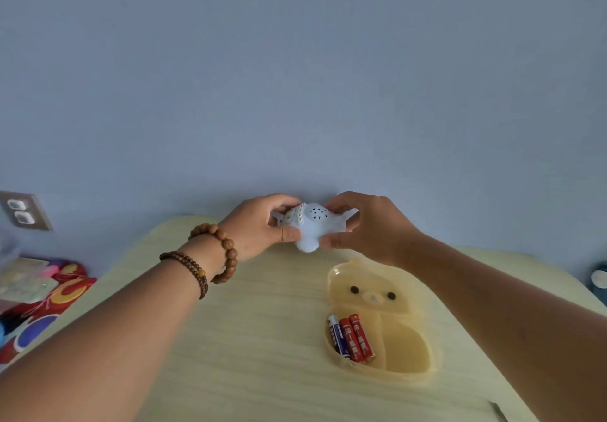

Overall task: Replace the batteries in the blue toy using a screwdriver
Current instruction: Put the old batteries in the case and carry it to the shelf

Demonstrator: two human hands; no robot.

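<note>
The pale blue toy [313,226], shaped like a small plane with speaker holes on top, is held above the far end of the table between both hands. My left hand [259,228] grips its left end with thumb below and fingers behind. My right hand [364,228] pinches its right end. Three batteries [351,339], one blue and two red, lie in the left compartment of an open yellow bear-shaped case [407,349]. No screwdriver is in view.
The pale wooden table [256,339] has rounded far corners against a blue wall. The case's lid [371,287] lies open flat behind its tray. Colourful cloth and packets [42,297] sit off the table's left. A wall socket [23,213] is at far left.
</note>
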